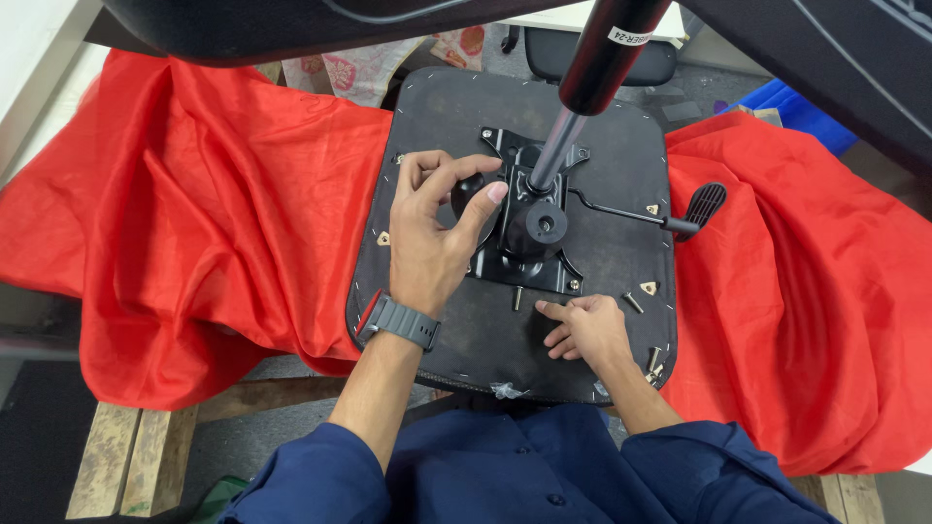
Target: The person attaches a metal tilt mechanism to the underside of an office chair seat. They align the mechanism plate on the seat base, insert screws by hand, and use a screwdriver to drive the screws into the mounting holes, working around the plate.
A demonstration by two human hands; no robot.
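Two bare hands work on an upturned black chair seat base (602, 175) that lies flat on a red cloth (194, 194) spread over the counter. Left hand (432, 238): its fingers are closed around a round black knob (471, 194) at the left side of the black metal tilt mechanism plate (529, 243), with the thumb laid across the knob toward the plate. Right hand (582, 330): it rests on the seat base below the plate, fingers loosely curled and gripping nothing, index fingertip touching the surface just beside a loose screw (517, 298) that lies at the plate's lower edge. A gas lift cylinder (582, 87) rises from the plate centre, just right of the left thumb, and tilts toward the upper right. A thin lever with a ribbed black paddle (707, 202) runs from the plate to the right, its paddle overhanging the seat base's right edge. More loose screws lie right of the right hand: one (632, 303) near the fingers, and a small cluster (654, 364) close to the lower right corner. Open seat surface remains left of and below the left wrist, which wears a grey wristwatch (403, 322). The seat base's front edge lies just below the right hand, close to the person's blue sleeves (680, 466). Wooden pallet slats (126, 456) show beneath the cloth's lower left edge.
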